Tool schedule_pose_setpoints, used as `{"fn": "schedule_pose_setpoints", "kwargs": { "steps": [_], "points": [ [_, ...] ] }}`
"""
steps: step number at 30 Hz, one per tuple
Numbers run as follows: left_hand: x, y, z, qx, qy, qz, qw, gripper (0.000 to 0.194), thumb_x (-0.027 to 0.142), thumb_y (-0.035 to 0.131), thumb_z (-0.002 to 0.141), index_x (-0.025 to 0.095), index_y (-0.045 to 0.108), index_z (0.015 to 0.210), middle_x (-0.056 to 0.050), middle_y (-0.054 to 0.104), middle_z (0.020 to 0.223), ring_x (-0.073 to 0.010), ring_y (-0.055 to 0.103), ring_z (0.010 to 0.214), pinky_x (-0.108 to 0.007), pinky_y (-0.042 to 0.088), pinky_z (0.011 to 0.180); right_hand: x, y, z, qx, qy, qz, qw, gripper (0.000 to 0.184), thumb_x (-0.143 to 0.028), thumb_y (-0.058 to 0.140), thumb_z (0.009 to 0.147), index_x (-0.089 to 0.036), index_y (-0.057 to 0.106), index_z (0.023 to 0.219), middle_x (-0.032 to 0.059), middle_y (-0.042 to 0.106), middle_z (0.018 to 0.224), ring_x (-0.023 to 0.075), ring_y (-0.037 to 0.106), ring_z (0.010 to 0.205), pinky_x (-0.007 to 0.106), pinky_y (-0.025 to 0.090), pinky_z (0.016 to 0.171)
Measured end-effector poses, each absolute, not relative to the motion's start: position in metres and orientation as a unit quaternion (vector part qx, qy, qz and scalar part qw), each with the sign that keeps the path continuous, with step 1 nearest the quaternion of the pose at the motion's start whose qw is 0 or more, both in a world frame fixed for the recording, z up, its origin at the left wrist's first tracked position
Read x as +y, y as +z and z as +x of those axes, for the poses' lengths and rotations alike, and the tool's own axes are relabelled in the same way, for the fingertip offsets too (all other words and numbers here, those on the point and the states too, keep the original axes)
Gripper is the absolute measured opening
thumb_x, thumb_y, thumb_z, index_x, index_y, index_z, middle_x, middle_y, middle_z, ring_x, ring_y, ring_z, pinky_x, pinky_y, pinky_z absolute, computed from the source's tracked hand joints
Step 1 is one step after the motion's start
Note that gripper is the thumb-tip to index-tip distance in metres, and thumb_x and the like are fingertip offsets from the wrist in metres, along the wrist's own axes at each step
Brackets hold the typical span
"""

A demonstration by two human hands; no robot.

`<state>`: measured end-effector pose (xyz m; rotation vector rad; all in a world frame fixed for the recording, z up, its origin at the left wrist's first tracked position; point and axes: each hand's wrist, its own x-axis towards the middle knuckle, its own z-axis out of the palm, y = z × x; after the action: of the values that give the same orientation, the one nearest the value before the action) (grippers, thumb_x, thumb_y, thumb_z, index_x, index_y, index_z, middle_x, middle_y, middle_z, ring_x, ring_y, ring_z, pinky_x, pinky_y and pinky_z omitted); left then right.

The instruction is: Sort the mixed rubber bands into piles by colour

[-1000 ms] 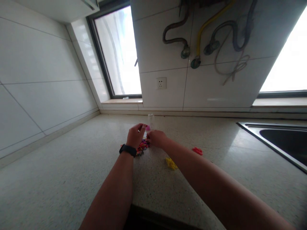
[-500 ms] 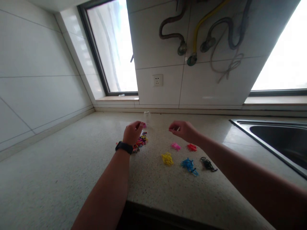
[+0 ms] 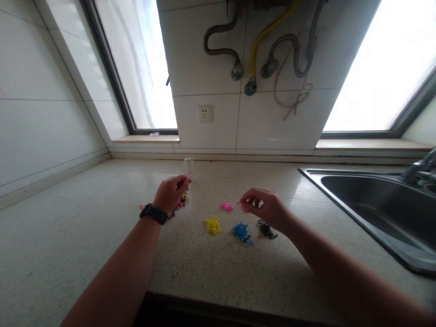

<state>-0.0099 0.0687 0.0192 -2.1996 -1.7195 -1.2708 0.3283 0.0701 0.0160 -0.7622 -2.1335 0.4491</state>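
Observation:
My left hand (image 3: pixel 172 191), with a dark watch on its wrist, is closed in a pinch on small pink rubber bands (image 3: pixel 185 177). It hovers beside a mixed pile of coloured rubber bands (image 3: pixel 181 203), which it partly hides. My right hand (image 3: pixel 267 206) pinches a small reddish rubber band (image 3: pixel 240 202) right over the red pile (image 3: pixel 245 208), partly covering that pile. Sorted by colour on the counter lie a pink pile (image 3: pixel 226 207), a yellow pile (image 3: pixel 213 225), a blue pile (image 3: pixel 242 233) and a black pile (image 3: pixel 266 229).
A clear cup (image 3: pixel 188 166) stands behind my left hand. To the right is a steel sink (image 3: pixel 309 175) with a faucet (image 3: pixel 422 168). The pale speckled counter (image 3: pixel 204 277) ends at a front edge close to me. A socket (image 3: pixel 205 113) and pipes are on the wall.
My right hand has come down and nearer, from above the counter to the red pile. The left hand stays beside the mixed pile, still pinching pink. The view has turned right, showing more sink.

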Motion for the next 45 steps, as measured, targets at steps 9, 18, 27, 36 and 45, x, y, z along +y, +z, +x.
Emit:
{"fn": "schedule_pose_setpoints", "kwargs": {
  "steps": [9, 18, 27, 36, 45],
  "points": [
    [0.070, 0.012, -0.012, -0.567, -0.411, -0.714, 0.013, 0.033, 0.041, 0.050, 0.097, 0.021, 0.075, 0.093, -0.003, 0.077, 0.088, -0.0160, 0.067, 0.072, -0.025, 0.047, 0.067, 0.060, 0.023, 0.326, -0.891, 0.087, -0.240, 0.375, 0.007, -0.020, 0.060, 0.092, -0.020, 0.067, 0.091, 0.0010, 0.067, 0.079, 0.0104, 0.060, 0.067, 0.022, 0.047, 0.063],
    [0.070, 0.011, -0.014, -0.572, -0.415, -0.708, 0.009, 0.034, 0.042, 0.050, 0.096, 0.021, 0.076, 0.094, -0.003, 0.076, 0.085, -0.0164, 0.067, 0.073, -0.025, 0.047, 0.068, 0.052, 0.031, 0.322, -0.894, 0.066, -0.220, 0.385, 0.014, -0.026, 0.058, 0.096, -0.018, 0.067, 0.091, 0.0028, 0.067, 0.079, 0.0108, 0.060, 0.067, 0.024, 0.047, 0.064],
    [0.070, 0.012, -0.014, -0.575, -0.411, -0.707, 0.006, 0.037, 0.044, 0.048, 0.096, 0.020, 0.076, 0.095, -0.003, 0.076, 0.085, -0.0169, 0.065, 0.072, -0.026, 0.046, 0.067, 0.046, 0.026, 0.317, -0.856, 0.112, -0.255, 0.435, 0.005, -0.019, 0.064, 0.089, -0.019, 0.068, 0.091, -0.0010, 0.066, 0.073, 0.0082, 0.057, 0.061, 0.021, 0.046, 0.059],
    [0.070, 0.011, -0.013, -0.575, -0.404, -0.711, 0.008, 0.034, 0.043, 0.050, 0.095, 0.020, 0.075, 0.092, -0.002, 0.074, 0.079, -0.0156, 0.064, 0.068, -0.025, 0.045, 0.064, 0.042, 0.027, 0.312, -0.819, 0.214, -0.252, 0.470, 0.004, -0.022, 0.067, 0.087, -0.019, 0.069, 0.089, -0.0002, 0.066, 0.073, 0.0097, 0.057, 0.062, 0.022, 0.047, 0.056],
    [0.070, 0.011, -0.013, -0.570, -0.404, -0.715, 0.003, 0.035, 0.043, 0.049, 0.096, 0.020, 0.075, 0.095, -0.002, 0.074, 0.079, -0.0155, 0.065, 0.070, -0.026, 0.046, 0.066, 0.043, 0.026, 0.311, -0.831, 0.221, -0.233, 0.455, 0.012, -0.018, 0.063, 0.088, -0.020, 0.071, 0.097, 0.0037, 0.070, 0.087, 0.0115, 0.060, 0.069, 0.025, 0.050, 0.060]
  ]
}}
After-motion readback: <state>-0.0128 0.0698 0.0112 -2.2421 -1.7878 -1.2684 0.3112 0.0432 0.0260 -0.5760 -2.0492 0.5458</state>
